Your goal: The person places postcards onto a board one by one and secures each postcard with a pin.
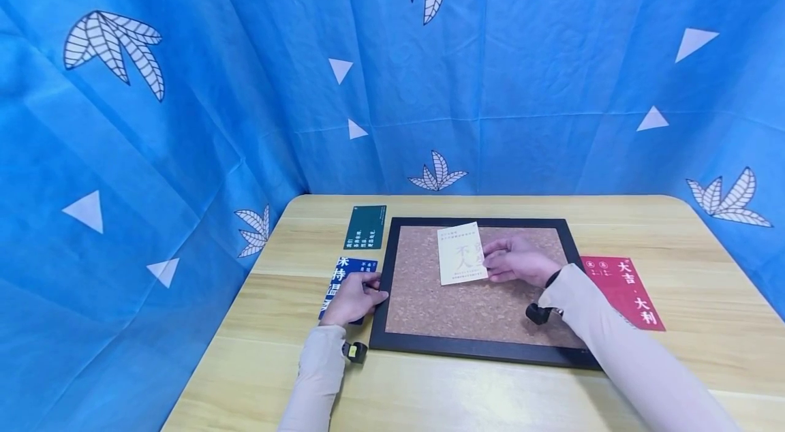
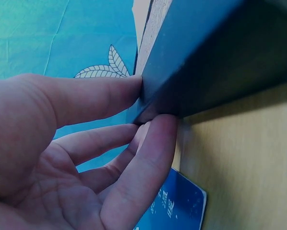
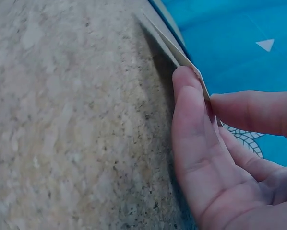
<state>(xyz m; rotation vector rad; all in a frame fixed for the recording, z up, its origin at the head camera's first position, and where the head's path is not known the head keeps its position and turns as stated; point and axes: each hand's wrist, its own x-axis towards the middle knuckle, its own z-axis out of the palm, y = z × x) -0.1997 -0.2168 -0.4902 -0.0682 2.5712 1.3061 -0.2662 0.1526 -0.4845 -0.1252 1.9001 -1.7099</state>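
Observation:
A cork board (image 1: 429,313) with a black frame lies on the table. My left hand (image 1: 353,297) grips its left edge; in the left wrist view the thumb is on the frame's (image 2: 170,67) face and the fingers reach to its underside. Over the upper middle of the cork, my right hand (image 1: 518,260) pinches a cream card (image 1: 456,255) with printed characters by its right edge. The right wrist view shows this card (image 3: 186,62) edge-on between thumb and fingers, tilted up from the cork (image 3: 76,120). Beneath the left hand lies a blue card (image 1: 334,282), partly hidden.
A dark green card (image 1: 366,227) is on the table beyond the blue one. To the board's right lies a red card (image 1: 632,292), partly covered by the right sleeve. Blue patterned cloth (image 1: 527,78) hangs behind the wooden table (image 1: 441,391) and along its sides.

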